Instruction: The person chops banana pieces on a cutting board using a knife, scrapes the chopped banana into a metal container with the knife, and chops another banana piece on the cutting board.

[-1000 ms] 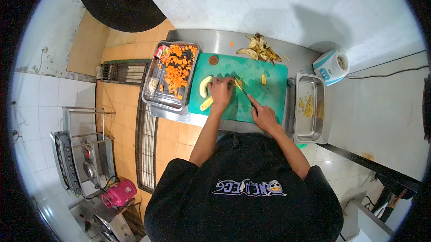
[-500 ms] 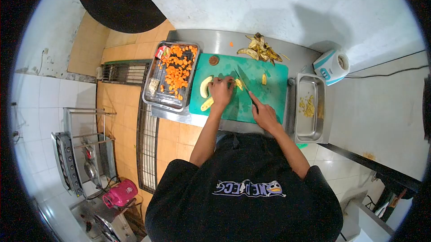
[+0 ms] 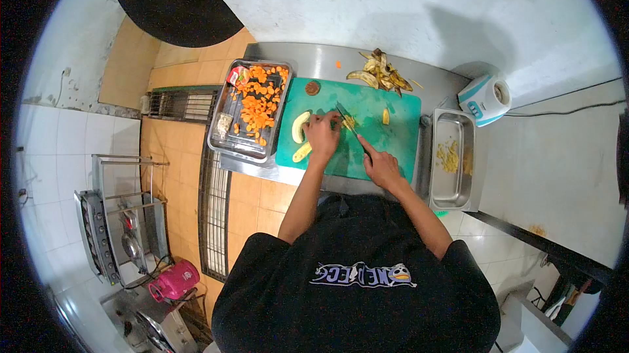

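Note:
On the green cutting board (image 3: pixel 377 146), my right hand (image 3: pixel 384 168) is wrapped round the handle of a knife (image 3: pixel 348 124). The blade lies over yellow banana pieces (image 3: pixel 350 121), just right of my left hand. My left hand (image 3: pixel 322 134) has its fingertips bent down at the pieces; what lies under them is hidden. Two peeled bananas rest left of this hand, one curved (image 3: pixel 299 127) and one lower (image 3: pixel 302 152), partly behind the wrist. Another banana piece (image 3: pixel 386 116) lies on the right of the board, and a round brown thing (image 3: pixel 312 88) at its upper left.
A tray (image 3: pixel 218 107) with orange carrot slices (image 3: pixel 259 107) and small packets stands at the left. Banana peels (image 3: pixel 380 72) lie behind the board. A metal pan (image 3: pixel 452 186) with yellow pieces and a white-blue roll pack (image 3: pixel 485 98) are at the right.
The knife blade has swung left since half a second ago, from beside the banana pieces to over them, and my right hand has shifted slightly left. My left hand has hardly moved.

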Available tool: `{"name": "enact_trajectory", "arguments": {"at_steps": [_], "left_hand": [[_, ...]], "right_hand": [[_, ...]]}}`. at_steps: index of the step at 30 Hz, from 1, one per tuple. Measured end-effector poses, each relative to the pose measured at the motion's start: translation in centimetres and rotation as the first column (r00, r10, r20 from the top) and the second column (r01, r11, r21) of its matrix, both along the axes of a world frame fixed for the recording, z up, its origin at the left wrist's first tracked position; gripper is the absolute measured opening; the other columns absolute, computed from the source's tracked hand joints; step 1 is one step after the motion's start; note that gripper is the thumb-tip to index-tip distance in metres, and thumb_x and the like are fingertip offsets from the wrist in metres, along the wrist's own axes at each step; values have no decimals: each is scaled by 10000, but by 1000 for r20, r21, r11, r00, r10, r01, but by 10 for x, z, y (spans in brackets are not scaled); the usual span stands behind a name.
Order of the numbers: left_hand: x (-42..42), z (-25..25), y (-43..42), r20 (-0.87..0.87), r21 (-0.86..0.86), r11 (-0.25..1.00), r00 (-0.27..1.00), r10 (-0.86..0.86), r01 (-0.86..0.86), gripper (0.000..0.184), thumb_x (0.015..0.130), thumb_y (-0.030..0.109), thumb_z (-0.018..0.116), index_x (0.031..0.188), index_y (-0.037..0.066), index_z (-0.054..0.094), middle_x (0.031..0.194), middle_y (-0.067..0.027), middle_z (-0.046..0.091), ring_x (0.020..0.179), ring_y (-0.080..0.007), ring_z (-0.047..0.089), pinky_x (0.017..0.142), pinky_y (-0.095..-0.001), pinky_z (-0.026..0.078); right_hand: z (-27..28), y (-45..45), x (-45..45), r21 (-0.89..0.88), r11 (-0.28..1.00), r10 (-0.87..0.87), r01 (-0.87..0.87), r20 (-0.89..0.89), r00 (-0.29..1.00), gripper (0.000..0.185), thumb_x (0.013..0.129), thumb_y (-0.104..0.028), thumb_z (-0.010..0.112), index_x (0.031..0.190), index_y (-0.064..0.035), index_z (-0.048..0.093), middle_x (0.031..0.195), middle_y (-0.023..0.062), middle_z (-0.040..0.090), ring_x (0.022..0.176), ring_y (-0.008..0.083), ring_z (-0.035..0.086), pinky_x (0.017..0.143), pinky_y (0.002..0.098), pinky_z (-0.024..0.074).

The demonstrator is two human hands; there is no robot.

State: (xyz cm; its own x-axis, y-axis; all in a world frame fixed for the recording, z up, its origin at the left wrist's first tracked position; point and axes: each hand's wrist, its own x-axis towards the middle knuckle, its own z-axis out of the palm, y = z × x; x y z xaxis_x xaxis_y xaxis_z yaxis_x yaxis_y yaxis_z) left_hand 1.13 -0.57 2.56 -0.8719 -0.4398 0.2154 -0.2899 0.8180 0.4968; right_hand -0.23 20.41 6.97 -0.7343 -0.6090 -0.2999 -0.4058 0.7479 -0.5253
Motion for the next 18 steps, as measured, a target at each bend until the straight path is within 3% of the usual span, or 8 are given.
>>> {"name": "enact_trajectory", "arguments": {"at_steps": [2, 9, 11, 18], "left_hand": [[3, 4, -3, 59, 17, 1000, 998, 12, -13, 290, 819, 204, 780, 1105, 241, 747, 967, -24, 747, 1031, -277, 641, 890, -494, 413], [3, -5, -7, 74, 22, 1000, 997, 19, -21, 285, 814, 217, 789, 1094, 254, 747, 952, 36, 768, 1039, -267, 642, 891, -488, 409], [4, -6, -6, 22, 21, 1000, 1000, 19, -19, 275, 791, 182, 808, 1056, 214, 740, 899, 55, 761, 1003, -246, 626, 875, -472, 395], [3, -6, -2, 35, 32, 999, 999, 20, -21, 275, 779, 205, 820, 1042, 210, 744, 928, 50, 762, 1004, -250, 628, 872, -480, 394]], "right_hand": [[4, -1, 0, -20, 1000, -14, 15, 27, 1000, 636, 1001, -236, 522, 1602, -339, 339, 765, 259, 691, 709, 473, 684, 726, 623, 540], [-3, 0, 2, -34, 999, -14, 15, 30, 999, 638, 1002, -241, 525, 1601, -353, 336, 773, 265, 694, 713, 479, 686, 729, 632, 539], [-8, 1, 4, -16, 1000, 6, -6, -19, 1000, 633, 1003, -246, 530, 1598, -353, 344, 762, 265, 692, 717, 478, 687, 726, 634, 538], [-4, 0, 5, -11, 1000, 10, -10, -2, 1000, 633, 1000, -243, 535, 1596, -348, 349, 768, 267, 695, 713, 484, 685, 720, 636, 542]]}}
